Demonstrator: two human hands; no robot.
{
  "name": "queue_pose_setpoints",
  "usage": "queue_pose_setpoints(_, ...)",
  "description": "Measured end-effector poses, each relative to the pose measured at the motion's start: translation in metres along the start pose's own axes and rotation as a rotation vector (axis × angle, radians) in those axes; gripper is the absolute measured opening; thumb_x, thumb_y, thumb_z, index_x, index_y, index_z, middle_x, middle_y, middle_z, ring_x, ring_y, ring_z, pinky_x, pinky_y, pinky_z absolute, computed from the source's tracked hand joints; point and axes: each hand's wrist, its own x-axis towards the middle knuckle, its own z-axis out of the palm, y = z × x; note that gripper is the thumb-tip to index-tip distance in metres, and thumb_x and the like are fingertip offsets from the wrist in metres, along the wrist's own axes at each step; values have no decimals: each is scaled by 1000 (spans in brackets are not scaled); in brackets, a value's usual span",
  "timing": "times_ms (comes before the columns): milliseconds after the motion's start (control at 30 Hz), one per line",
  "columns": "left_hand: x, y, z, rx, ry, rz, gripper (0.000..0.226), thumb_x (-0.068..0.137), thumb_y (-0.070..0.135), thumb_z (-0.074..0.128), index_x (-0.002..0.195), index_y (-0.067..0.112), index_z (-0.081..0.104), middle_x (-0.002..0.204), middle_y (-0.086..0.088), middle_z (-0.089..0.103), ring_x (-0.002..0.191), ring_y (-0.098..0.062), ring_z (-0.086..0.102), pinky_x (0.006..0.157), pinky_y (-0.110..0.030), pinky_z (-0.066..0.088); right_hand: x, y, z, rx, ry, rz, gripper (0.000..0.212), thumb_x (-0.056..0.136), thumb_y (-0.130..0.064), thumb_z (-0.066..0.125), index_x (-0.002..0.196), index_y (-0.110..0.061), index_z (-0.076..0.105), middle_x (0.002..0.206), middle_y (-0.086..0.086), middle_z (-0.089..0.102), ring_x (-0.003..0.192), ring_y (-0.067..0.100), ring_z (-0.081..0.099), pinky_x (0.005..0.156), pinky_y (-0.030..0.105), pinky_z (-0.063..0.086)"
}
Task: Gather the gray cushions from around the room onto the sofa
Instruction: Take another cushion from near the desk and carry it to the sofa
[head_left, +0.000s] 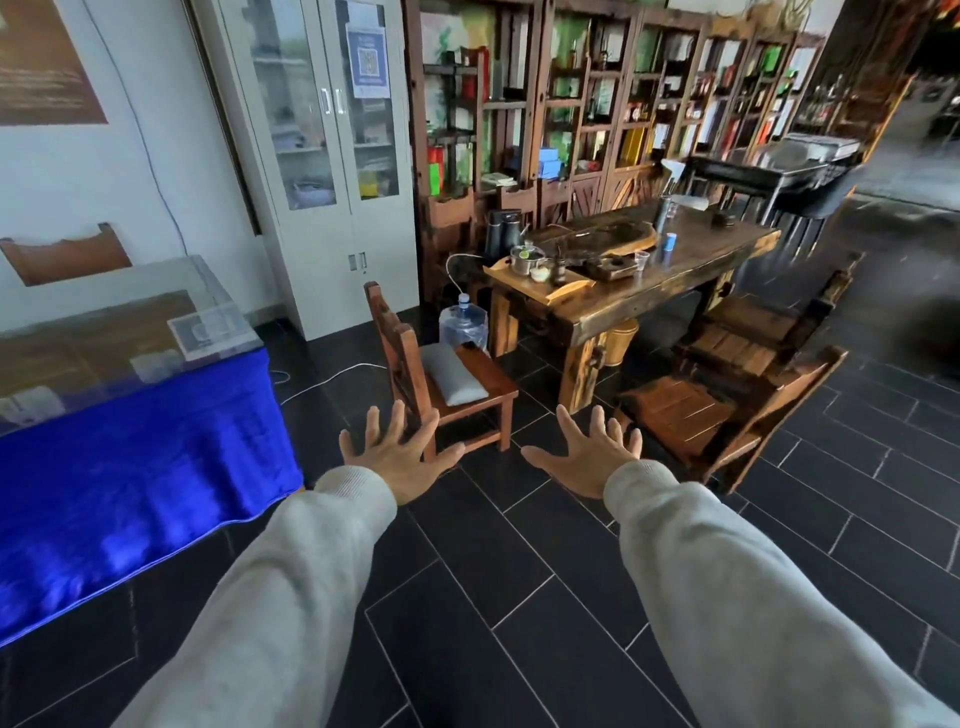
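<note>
The room was floored in dark, matte rectangular tiles (519, 597) with pale grout lines. A long wooden counter (649, 280), thick-slabbed, knotty and glossy with varnish, carried a tea tray, cups and a small pot. To the left, a glass case sat on a stand draped in shiny blue cloth (130, 467) that hung in soft folds to the floor. No sofa was in view.

At the counter's near end stood a low wooden chair (467, 395) with a slatted back, and on its seat lay one gray cushion (452, 374), a plump, matte oblong of woven fabric, resting flat against the backrest, probably left there as seat padding.

Both arms reached forward in pale gray knit sleeves. The left hand (397, 457) and right hand (592, 457) were empty, each grip wide with fingers splayed and palms down, hovering apart from the chair; this looked like the start of a reach toward the cushion, with nothing yet touched.
</note>
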Motion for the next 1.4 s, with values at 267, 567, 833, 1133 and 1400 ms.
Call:
queue_pose_setpoints(267, 169, 10, -76, -24, -9, 9, 82, 88, 89, 12, 160, 55, -6, 175, 1, -17, 158, -32, -24, 121, -66, -12, 165, -23, -47, 24, 3, -7, 104, 81, -99, 22, 166, -47, -5, 177, 11, -12, 163, 38, -9, 124, 63, -11)
queue_pose_setpoints(567, 329, 49, -88, 12, -55, 43, 84, 87, 90, 11, 160, 53, -8, 173, 1, -24, 157, -32, -27, 120, -66, -12, 320, -18, -76, 60, -55, -30, 100, 88, -92, 27, 168, -41, -3, 177, 15, -9, 163, 40, -7, 125, 64, -9)
queue_pose_setpoints(833, 471, 98, -99, 64, -105, -44, 79, 94, 83, 15, 161, 50, -11, 172, -1, -26, 158, -33, -23, 122, -66, -9, 479, 3, -120, 89, -122, -98, 100, 91, -89, 30, 169, -37, -5, 177, 16, -7, 163, 39, -5, 126, 62, -8)
queue_pose_setpoints(1133, 598, 133, -117, -109, -122, -99, 85, 87, 91, 15, 158, 55, -14, 171, 3, -29, 158, -29, -23, 124, -61, -8, 640, 6, -161, 93, -162, -116, 99, 91, -88, 30, 169, -36, -2, 177, 15, -3, 163, 38, 0, 128, 61, -6)
queue_pose_setpoints(1400, 715, 119, -111, -210, -184, -161, 83, 91, 87, 19, 161, 52, -8, 173, 1, -25, 159, -29, -20, 125, -59, -5, 768, -35, -138, 23, -211, -160, 99, 91, -89, 29, 169, -35, 1, 177, 16, 1, 163, 38, 2, 127, 61, -4)
